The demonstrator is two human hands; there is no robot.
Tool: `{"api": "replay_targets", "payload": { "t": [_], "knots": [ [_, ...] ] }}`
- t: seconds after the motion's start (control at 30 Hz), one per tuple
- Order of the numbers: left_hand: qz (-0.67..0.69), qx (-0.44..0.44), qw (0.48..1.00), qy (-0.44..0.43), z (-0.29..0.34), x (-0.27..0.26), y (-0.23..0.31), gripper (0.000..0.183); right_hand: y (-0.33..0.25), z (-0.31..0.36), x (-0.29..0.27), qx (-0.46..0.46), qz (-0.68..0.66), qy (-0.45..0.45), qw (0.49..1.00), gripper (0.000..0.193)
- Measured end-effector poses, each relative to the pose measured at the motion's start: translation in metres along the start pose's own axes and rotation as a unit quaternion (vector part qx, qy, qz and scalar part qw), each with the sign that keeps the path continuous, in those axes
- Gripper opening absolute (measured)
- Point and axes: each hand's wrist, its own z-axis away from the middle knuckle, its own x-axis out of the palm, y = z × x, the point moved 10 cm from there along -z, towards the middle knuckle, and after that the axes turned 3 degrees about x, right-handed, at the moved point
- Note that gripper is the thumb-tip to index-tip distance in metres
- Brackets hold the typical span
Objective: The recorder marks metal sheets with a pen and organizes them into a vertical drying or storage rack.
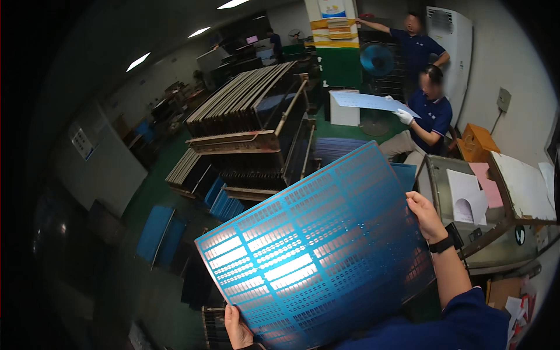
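Note:
A large, thin blue circuit board panel (315, 245) is tilted up in front of me, covered with rows of shiny coppery patterns. Bright light reflects off its left half. My left hand (238, 328) is closed on its lower left edge, the thumb showing and the other fingers mostly hidden. At the right edge, near the upper right corner, my right hand (426, 217) grips the same panel, with fingers partly behind it. A dark band (441, 244) circles my right wrist. The panel's lower part runs out of sight toward my body.
Ahead stands a rack (245, 140) of upright panels. More blue panels (157, 233) lean at the left. On the right, a bench (434, 175) holds papers (466, 198). A seated co-worker (429, 116) in white gloves holds a pale panel (370, 102); another person (417, 46) stands behind.

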Motion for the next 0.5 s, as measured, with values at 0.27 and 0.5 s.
{"api": "replay_targets", "payload": {
  "t": [0.27, 0.5],
  "knots": [
    [-0.035, 0.016, 0.999, 0.001, -0.012, -0.001, -0.008, 0.034, -0.019, 0.006, -0.007, -0.014, 0.003, -0.005, 1.0, 0.025],
    [-0.07, 0.243, 0.967, -0.014, -0.016, 0.025, 0.074, 0.021, -0.089, 0.011, -0.034, -0.24, -0.103, 0.032, 0.965, 0.02]
  ]
}}
